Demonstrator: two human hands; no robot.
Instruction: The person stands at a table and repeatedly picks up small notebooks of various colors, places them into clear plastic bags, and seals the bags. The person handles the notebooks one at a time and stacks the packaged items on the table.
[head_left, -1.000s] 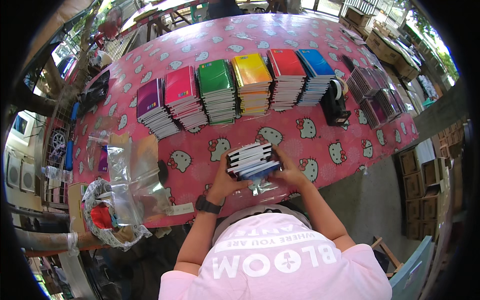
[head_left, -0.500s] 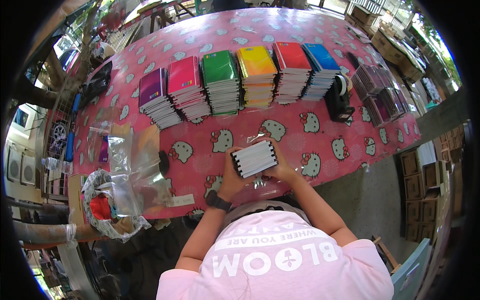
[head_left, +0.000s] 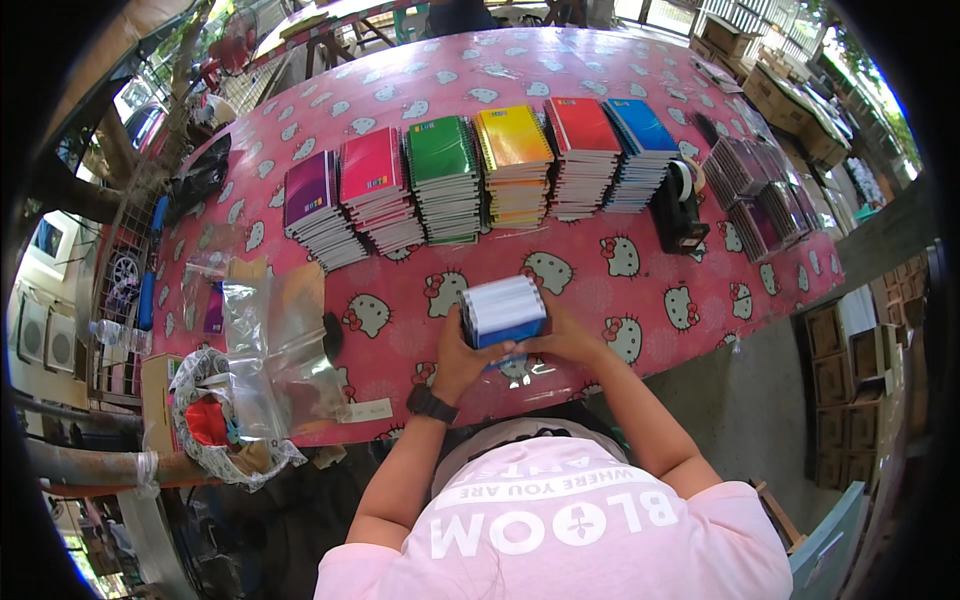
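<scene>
Between my two hands, close to the table's near edge, is a small stack of spiral notebooks (head_left: 503, 308). Its white page edges face up and a blue cover shows on the side toward me. My left hand (head_left: 468, 352) grips the stack's left side, its thumb across the blue cover. On the other side my right hand (head_left: 566, 333) holds the right end, fingers partly hidden behind it. Beyond stand piles of spiral notebooks in a row: purple (head_left: 309, 200), pink (head_left: 372, 165), green (head_left: 438, 150), yellow (head_left: 512, 137), red (head_left: 581, 127) and blue (head_left: 641, 127).
A black tape dispenser (head_left: 678, 212) stands right of the blue pile, beside wrapped notebook packs (head_left: 765, 190). Clear plastic bags (head_left: 262, 330) lie at the left, near a lace-trimmed basket (head_left: 188, 392). Cardboard boxes (head_left: 838, 365) are stacked beyond the pink table's (head_left: 400, 290) right side.
The notebook stack has tilted in my hands, so the blue cover now shows toward me. My left thumb has come round onto that cover.
</scene>
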